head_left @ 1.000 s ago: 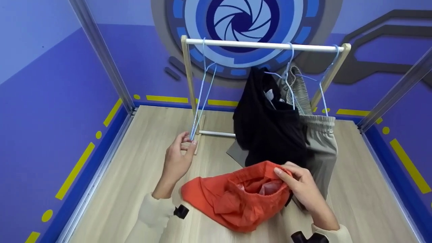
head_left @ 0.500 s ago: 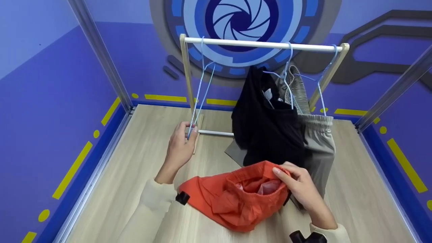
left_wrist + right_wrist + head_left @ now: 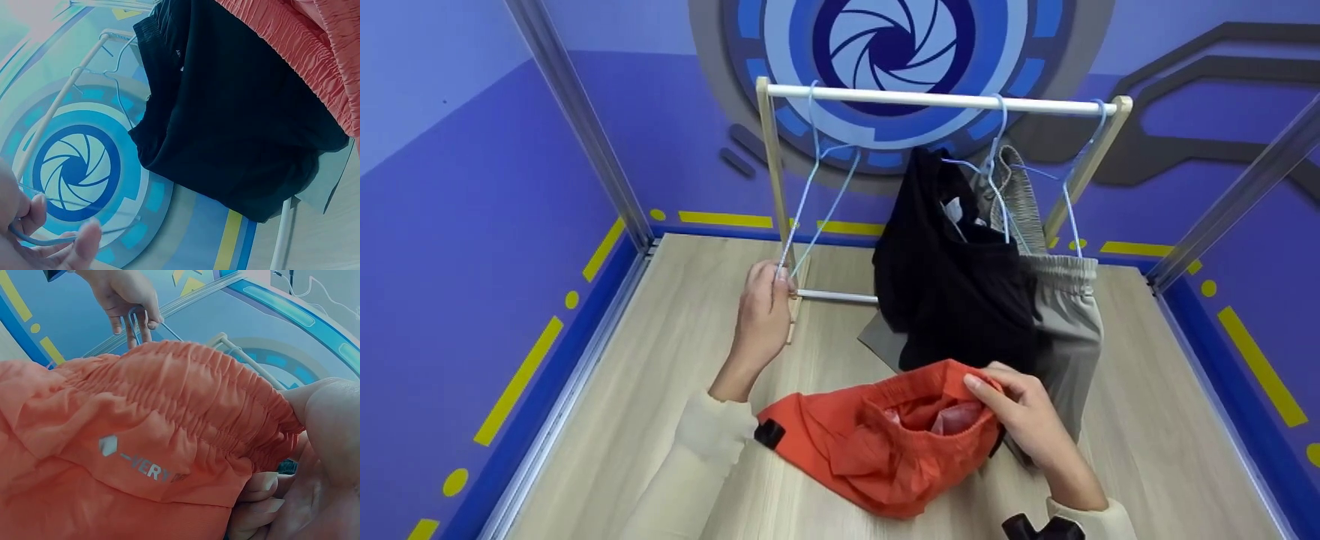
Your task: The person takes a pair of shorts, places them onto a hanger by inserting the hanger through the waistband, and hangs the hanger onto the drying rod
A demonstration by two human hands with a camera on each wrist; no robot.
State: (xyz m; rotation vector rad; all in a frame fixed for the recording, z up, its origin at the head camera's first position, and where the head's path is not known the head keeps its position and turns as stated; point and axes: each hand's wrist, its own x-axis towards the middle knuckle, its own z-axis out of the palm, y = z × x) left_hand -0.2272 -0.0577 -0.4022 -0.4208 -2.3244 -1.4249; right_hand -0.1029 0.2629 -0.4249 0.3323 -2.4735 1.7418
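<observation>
My left hand grips the lower end of a blue wire hanger that hooks over the rack's top bar. In the left wrist view, the hanger's bent end passes between the thumb and fingers. My right hand pinches the elastic waistband of orange shorts, which lie partly on the floor with the waist opening upward. Close up in the right wrist view, thumb and fingers hold the gathered waistband; pale print shows below it.
A small clothes rack stands at the back. On its right side, black shorts and grey-beige trousers hang from blue hangers. Blue-purple panels enclose the wood-look surface at the back and sides.
My left hand has moved slightly up and closed round the hanger's end. The hanger has swung open to the right, showing more of its width. The right hand and orange shorts stay nearly still.
</observation>
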